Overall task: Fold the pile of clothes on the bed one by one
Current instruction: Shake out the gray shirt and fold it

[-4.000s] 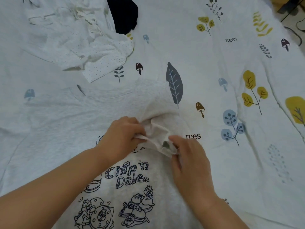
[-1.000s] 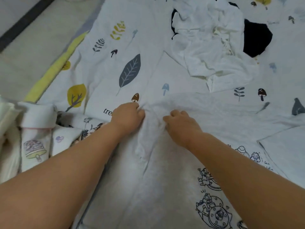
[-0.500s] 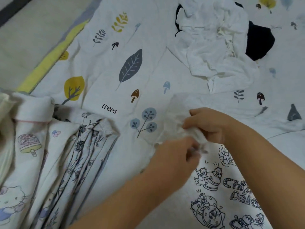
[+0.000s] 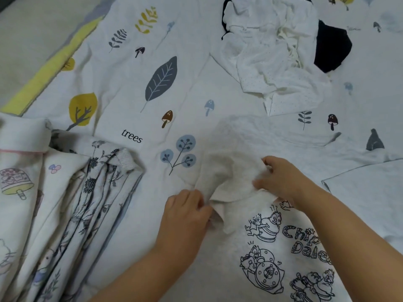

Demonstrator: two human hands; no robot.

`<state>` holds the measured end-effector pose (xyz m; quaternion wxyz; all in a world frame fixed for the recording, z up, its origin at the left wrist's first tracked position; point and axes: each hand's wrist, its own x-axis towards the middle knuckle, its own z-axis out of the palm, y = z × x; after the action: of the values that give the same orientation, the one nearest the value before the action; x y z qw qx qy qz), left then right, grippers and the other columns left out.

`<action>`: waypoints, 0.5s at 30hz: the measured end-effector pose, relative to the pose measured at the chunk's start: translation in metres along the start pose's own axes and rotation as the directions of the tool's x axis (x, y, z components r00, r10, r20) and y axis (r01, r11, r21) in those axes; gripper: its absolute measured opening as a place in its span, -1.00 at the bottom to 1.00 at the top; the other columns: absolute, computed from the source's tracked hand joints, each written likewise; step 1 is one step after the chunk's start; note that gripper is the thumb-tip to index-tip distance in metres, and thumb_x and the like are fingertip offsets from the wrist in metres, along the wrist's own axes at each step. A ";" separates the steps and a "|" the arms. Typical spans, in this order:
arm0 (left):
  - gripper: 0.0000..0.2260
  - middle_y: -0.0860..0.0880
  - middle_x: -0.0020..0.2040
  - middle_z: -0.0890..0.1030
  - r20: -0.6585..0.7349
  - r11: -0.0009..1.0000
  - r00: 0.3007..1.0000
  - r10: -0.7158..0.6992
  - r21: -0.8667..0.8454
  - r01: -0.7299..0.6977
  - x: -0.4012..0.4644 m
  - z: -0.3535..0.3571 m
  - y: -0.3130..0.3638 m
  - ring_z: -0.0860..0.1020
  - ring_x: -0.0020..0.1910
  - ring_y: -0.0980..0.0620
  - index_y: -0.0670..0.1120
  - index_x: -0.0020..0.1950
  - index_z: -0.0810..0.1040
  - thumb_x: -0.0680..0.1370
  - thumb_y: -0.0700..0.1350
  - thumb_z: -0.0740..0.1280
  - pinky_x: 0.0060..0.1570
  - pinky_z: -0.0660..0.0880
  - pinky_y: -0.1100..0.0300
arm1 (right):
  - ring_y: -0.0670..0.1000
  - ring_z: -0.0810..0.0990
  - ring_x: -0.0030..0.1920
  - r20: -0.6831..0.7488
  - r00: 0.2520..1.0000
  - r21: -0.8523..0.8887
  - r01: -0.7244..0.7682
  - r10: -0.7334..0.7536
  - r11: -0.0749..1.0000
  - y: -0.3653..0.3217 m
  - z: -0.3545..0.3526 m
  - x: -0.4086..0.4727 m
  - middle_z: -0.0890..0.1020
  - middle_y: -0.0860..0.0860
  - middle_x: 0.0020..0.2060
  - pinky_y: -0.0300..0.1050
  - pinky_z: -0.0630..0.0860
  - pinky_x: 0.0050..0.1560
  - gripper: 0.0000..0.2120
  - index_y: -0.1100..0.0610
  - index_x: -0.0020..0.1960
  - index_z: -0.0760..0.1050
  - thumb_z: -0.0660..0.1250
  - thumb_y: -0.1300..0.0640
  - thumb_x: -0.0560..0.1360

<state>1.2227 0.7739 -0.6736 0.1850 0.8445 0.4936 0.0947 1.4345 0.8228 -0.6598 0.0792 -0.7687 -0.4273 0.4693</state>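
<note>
Since half a second ago, both hands are drawing the sleeve (image 4: 220, 177) of the grey cartoon-print shirt (image 4: 250, 247) inward over its body, and the fold is now reaching further across the printed front, with the hands sitting wider apart than they were. That shirt is lying spread flat on the patterned bedsheet (image 4: 130, 83), its chest print facing up near the lower right of the view, and the sleeve is bunching up between the hands as a raised, turned-back flap. The left hand (image 4: 187, 212) is pinching the lower edge of the flap with curled fingers, just left of the print; the right hand (image 4: 277, 177) is gripping the upper edge of the same flap, fingers curled round the cloth, above the printed figures. As a judgement, the task is sitting somewhere in the middle: this shirt is only at its first sleeve folds, with the lengthwise and crosswise folds not yet made. A stack of folded garments (image 4: 65, 203) is lying at the left edge of the sheet, which suggests several pieces are already done. Farther away, at the top of the view, a crumpled white dotted garment (image 4: 272, 62) is lying over a dark garment (image 4: 331, 46), both unfolded and waiting, well apart from either hand.
</note>
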 end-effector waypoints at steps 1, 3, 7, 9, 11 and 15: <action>-0.82 0.02 -0.34 0.56 0.012 0.997 0.997 0.079 -0.006 -0.079 0.000 0.001 -0.002 0.53 -0.36 -0.02 -0.05 -0.34 0.58 0.20 -0.16 0.56 -0.33 0.48 0.17 | 0.13 0.53 -0.05 -0.065 0.998 -0.206 0.001 -0.015 0.978 0.001 -0.002 0.001 0.53 0.00 -0.16 -0.22 0.33 -0.33 -0.89 0.14 -0.10 0.43 0.25 0.32 0.44; -0.90 0.06 -0.39 0.54 0.088 0.974 0.970 0.226 -0.031 -0.225 0.000 0.001 -0.004 0.51 -0.41 0.03 -0.04 -0.34 0.55 0.39 -0.10 0.35 -0.35 0.48 0.24 | 0.13 0.49 0.00 -0.188 0.982 -0.477 -0.074 -0.020 0.876 -0.003 -0.003 -0.001 0.52 0.02 -0.12 -0.15 0.39 -0.17 -0.85 0.13 -0.04 0.43 0.16 0.29 0.46; -0.72 0.03 -0.46 0.49 0.023 0.995 0.999 0.044 -0.089 -0.042 -0.001 -0.003 0.002 0.46 -0.51 0.01 -0.09 -0.35 0.51 0.47 -0.01 0.13 -0.50 0.44 0.23 | 0.17 0.38 0.20 -0.303 0.945 -0.510 -0.053 -0.122 0.858 -0.018 0.004 0.006 0.47 0.15 0.15 0.03 0.35 0.12 -0.70 0.12 0.25 0.40 0.11 0.10 0.56; -0.72 -0.03 -0.40 0.49 -0.055 0.992 0.993 -0.100 -0.077 0.096 0.001 0.000 0.003 0.47 -0.44 -0.02 -0.13 -0.33 0.50 0.48 -0.01 0.16 -0.48 0.46 0.13 | 0.18 0.37 0.20 -0.315 0.935 -0.399 0.027 -0.164 0.916 -0.029 0.010 0.015 0.47 0.16 0.15 0.03 0.34 0.12 -0.69 0.15 0.26 0.40 0.10 0.06 0.59; -0.72 -0.05 -0.22 0.50 0.023 0.967 0.969 -0.247 -0.060 0.248 0.008 0.004 0.004 0.48 -0.23 -0.04 -0.12 -0.17 0.50 0.51 0.08 0.23 -0.28 0.49 0.07 | 0.18 0.37 0.20 -0.294 0.946 -0.364 0.023 -0.138 0.931 -0.038 0.014 0.029 0.47 0.16 0.15 0.02 0.35 0.11 -0.67 0.17 0.26 0.38 0.09 0.02 0.60; -0.71 0.04 0.03 0.40 0.141 0.898 0.891 -0.432 -0.025 0.439 0.015 0.019 -0.001 0.36 0.04 0.05 -0.01 0.05 0.41 0.52 0.19 0.19 0.03 0.36 0.22 | 0.17 0.42 0.12 -0.159 0.985 -0.404 0.000 -0.070 0.915 -0.050 0.018 0.051 0.48 0.11 -0.04 -0.03 0.35 0.01 -0.77 0.13 -0.20 0.34 0.18 0.03 0.56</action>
<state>1.2362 0.7830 -0.6915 0.2571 0.7113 0.6542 0.0088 1.4006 0.8862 -0.6769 -0.0358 -0.7978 -0.5201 0.3027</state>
